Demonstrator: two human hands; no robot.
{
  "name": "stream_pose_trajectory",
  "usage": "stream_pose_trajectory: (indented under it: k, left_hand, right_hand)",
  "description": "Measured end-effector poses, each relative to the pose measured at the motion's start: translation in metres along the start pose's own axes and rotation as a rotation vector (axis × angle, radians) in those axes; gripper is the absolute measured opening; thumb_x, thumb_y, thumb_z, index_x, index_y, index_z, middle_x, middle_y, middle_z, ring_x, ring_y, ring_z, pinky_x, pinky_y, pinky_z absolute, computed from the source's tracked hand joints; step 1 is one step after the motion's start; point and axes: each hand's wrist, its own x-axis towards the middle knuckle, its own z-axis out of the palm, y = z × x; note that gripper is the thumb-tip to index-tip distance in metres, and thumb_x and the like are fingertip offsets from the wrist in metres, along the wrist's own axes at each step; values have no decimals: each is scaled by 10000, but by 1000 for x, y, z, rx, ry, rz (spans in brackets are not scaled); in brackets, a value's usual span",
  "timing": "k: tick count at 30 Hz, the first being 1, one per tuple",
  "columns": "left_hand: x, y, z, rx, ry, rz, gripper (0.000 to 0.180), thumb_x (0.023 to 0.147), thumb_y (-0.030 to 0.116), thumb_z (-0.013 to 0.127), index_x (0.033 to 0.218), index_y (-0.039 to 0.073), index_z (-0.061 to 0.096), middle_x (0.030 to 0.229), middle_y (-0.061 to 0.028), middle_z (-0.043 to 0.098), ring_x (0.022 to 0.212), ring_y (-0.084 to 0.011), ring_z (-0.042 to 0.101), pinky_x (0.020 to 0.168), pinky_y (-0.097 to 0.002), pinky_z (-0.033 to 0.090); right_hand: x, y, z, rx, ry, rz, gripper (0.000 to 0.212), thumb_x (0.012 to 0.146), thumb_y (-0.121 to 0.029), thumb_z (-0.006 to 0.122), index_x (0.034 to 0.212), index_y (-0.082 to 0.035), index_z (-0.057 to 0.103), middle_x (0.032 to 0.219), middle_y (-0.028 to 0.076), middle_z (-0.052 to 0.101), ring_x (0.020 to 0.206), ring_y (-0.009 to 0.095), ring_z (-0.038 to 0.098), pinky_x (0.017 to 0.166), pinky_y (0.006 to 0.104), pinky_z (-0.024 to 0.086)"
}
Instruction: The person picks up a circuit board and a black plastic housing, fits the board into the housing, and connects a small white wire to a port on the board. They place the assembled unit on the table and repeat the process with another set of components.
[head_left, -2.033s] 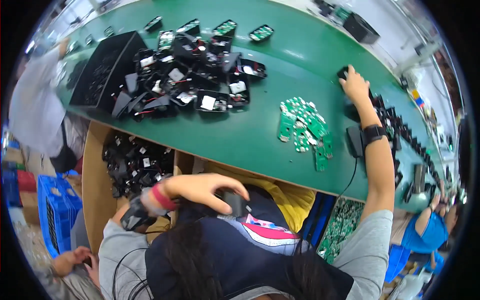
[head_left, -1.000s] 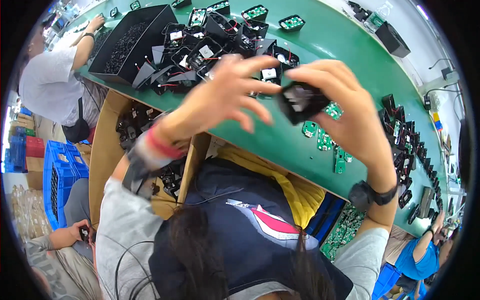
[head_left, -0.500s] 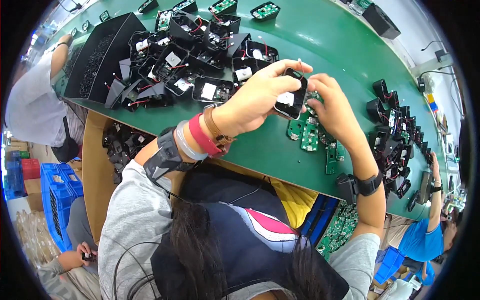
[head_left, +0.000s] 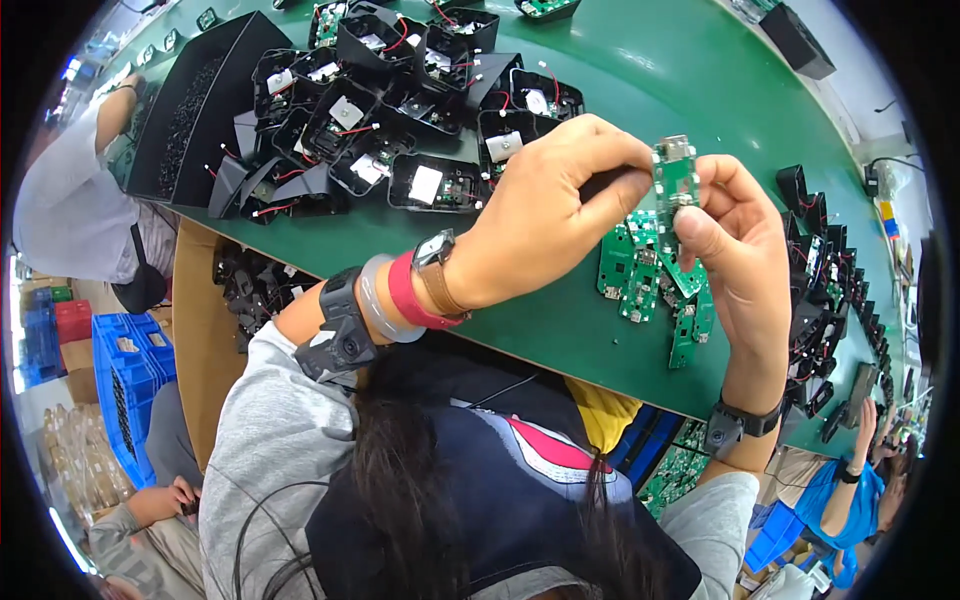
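Note:
A narrow green circuit board stands upright in my right hand, thumb on its face and fingers behind. The fingers of my left hand are pinched together at the board's left edge. What they hold is hidden; only a dark patch shows inside the curled fingers. Below my hands, several loose green circuit boards lie in a loose pile on the green table. Left of my left hand sits an open black housing with a white square inside.
More black housings with red wires crowd the table's left side. A black bin of small dark parts stands beyond them. Another group of housings lies at the right. A cardboard box and blue crates are at lower left. Other people sit on both sides.
The black housing that was in my left hand is no longer visible. My right hand has risen with a circuit board in it, and my left fingers now meet its edge.

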Motion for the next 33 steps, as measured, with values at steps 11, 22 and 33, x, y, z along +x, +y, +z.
stream_pose_trajectory:
  k: [11, 22, 33]
  left_hand:
    - [-4, 7, 2, 187, -86, 11, 150, 828, 26, 598, 971, 43, 636, 944, -80, 584, 834, -188, 590, 721, -273, 469]
    - [-4, 3, 6, -396, -148, -333, 219, 948, 134, 440, 1099, 14, 543, 1005, -22, 568, 917, -75, 523, 824, -231, 428]
    - [-2, 11, 3, -686, -333, -404, 606, 764, 80, 641, 1314, 30, 393, 1197, -67, 496, 1119, -126, 460, 946, -271, 394]
  right_hand:
    - [2, 9, -3, 208, -123, 269, 228, 805, -110, 708, 847, -88, 485, 718, 5, 569, 523, 55, 524, 456, 177, 435]
    - [-10, 32, 7, 457, -80, 277, 224, 867, -230, 657, 775, -91, 508, 698, 39, 576, 468, 79, 518, 421, 198, 430]
    - [-34, 20, 12, -368, 118, -163, 130, 878, -70, 597, 982, 7, 606, 928, 23, 592, 770, 55, 530, 587, 167, 394]
